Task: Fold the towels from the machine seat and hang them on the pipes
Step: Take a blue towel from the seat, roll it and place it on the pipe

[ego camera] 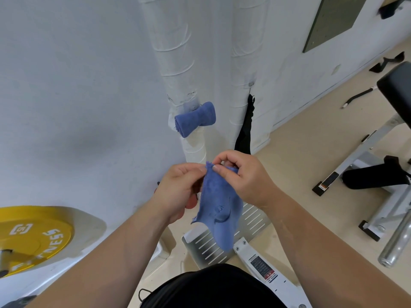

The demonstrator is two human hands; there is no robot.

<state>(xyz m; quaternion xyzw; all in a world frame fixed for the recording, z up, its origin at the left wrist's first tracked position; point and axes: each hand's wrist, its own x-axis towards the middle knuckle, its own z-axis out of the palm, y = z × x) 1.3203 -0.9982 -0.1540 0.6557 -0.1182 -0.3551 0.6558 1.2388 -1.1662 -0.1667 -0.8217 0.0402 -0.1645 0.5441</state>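
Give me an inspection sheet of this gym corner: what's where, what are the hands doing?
Surface: beige floor, slotted metal plate below the hands.
Job's things: blue towel held up, hanging loose; folded towel hung at the left pipe; right pipe bare of towels.
Clutter: yellow weight plate; black strap hanging beside the right pipe.
Hands: left hand and right hand both pinch the blue towel's top edge.
Cables: thin black loop near the bottom edge, unclear.
Surroundings: white wall, bench frame.
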